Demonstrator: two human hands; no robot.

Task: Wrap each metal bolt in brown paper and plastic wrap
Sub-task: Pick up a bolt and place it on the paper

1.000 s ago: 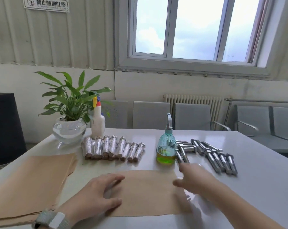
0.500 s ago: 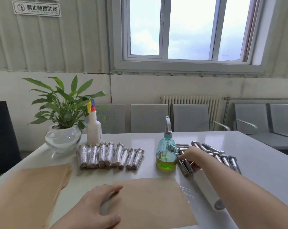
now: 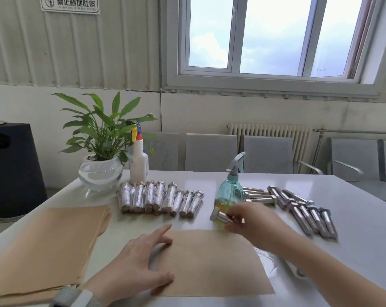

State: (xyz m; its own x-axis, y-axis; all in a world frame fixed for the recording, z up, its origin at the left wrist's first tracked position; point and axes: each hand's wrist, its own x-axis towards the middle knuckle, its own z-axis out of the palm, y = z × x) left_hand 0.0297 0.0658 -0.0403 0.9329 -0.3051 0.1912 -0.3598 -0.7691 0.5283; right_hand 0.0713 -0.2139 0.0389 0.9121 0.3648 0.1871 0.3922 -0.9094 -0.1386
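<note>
The bolt (image 3: pixel 220 216) in play is pinched in the fingers of the right hand (image 3: pixel 251 220), lifted just above the table (image 3: pixel 353 207) in front of the teal spray bottle (image 3: pixel 229 191); its hexagonal head sticks out to the left of the fingertips and its shank runs back under them, so the long axis lies roughly left to right, slightly tilted. The brown paper sheet (image 3: pixel 212 262) it seems meant for lies directly toward the near edge from those fingers, close below the hand, and the right hand is plainly the nearer one to set it down. The left hand (image 3: pixel 138 260) rests flat on the sheet's left edge with fingers spread and straight, pinning it; a watch band (image 3: pixel 74 298) shows at that wrist. A stretch of clear plastic wrap (image 3: pixel 267 258) peeks from under the sheet's right side. Toward the right edge lies the row of bare bolts (image 3: pixel 307 211); toward the far left, a row of wrapped bolts (image 3: pixel 161 198), and a stack of brown paper (image 3: pixel 48 247) fills the near left corner. Behind stand a potted plant (image 3: pixel 101 160) and a white spray bottle (image 3: pixel 139 162), whose label I cannot read. A wall sign (image 3: pixel 70 4) carries Chinese characters beside a prohibition symbol, too small to read surely.
</note>
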